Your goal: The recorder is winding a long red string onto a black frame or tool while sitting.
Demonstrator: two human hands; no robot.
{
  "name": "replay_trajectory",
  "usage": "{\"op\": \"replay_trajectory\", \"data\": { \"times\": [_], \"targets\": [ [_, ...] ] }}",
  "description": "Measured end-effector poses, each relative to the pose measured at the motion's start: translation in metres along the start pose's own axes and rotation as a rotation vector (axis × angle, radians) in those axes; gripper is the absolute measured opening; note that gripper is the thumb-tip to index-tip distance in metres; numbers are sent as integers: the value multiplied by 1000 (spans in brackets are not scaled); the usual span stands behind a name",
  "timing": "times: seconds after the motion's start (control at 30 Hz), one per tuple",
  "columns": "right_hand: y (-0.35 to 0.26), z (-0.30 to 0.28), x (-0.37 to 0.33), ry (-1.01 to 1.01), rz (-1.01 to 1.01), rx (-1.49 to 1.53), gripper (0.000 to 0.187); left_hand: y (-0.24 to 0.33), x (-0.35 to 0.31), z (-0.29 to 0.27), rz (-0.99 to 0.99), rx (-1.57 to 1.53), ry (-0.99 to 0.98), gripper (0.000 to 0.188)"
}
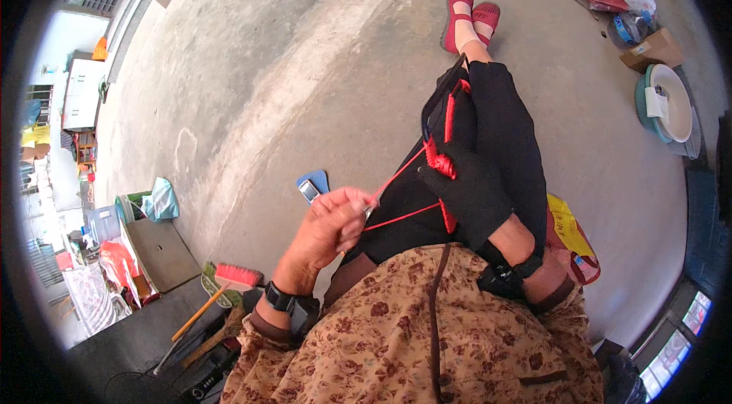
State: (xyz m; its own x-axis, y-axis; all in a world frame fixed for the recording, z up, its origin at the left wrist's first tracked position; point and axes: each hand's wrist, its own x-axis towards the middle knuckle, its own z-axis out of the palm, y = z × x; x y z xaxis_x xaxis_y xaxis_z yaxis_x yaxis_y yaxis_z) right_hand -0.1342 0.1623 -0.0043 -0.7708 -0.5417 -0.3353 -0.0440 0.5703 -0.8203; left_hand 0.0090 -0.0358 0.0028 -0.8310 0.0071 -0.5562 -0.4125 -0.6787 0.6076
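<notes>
Over my lap, my right hand (473,194), in a black glove, is closed on a dark loop-shaped frame (427,110). Red cord (438,158) is wound and bunched along that frame, thickest by my thumb. My bare left hand (333,222) is at the left, its fingertips pinched on the red cord. Two strands stretch from there toward the frame, one above the other. A small silvery bit (369,212) shows at the left fingertips; what it is, I cannot make out. The fingers on the far side of the glove are hidden.
My legs in black trousers (509,110) stretch forward, ending in red shoes (460,15). A phone (309,190) lies on a blue surface left of my knees. A red broom (238,275) is at lower left; basins (671,103) and a cardboard box (653,51) stand right.
</notes>
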Motion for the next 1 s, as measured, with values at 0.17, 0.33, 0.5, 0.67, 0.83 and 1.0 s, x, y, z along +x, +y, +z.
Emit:
{"op": "replay_trajectory", "data": {
  "times": [0.17, 0.33, 0.5, 0.67, 0.83, 1.0],
  "targets": [
    [6, 5, 3, -16, -20, -12, 33, 6, -3, -4, -117, 209, -99, 27],
    [6, -25, 2, 195, -103, 204, 25, 24, 19, 14, 99, 20, -406, 29],
    [-5, -50, 16, 458, -210, 132, 18, 31, 65, 44, 372, -130, -185, 31],
    [-14, -34, 30, 380, -336, -379, 30, 8, 99, 42, 194, 455, -213, 34],
    [-16, -30, 23, 236, -305, 110, 40, -4, 104, 31, 264, 712, -114, 28],
    [-32, -45, 30, 362, -488, -64, 43, 31, 89, 29, 140, 42, 130, 27]
  ]
}}
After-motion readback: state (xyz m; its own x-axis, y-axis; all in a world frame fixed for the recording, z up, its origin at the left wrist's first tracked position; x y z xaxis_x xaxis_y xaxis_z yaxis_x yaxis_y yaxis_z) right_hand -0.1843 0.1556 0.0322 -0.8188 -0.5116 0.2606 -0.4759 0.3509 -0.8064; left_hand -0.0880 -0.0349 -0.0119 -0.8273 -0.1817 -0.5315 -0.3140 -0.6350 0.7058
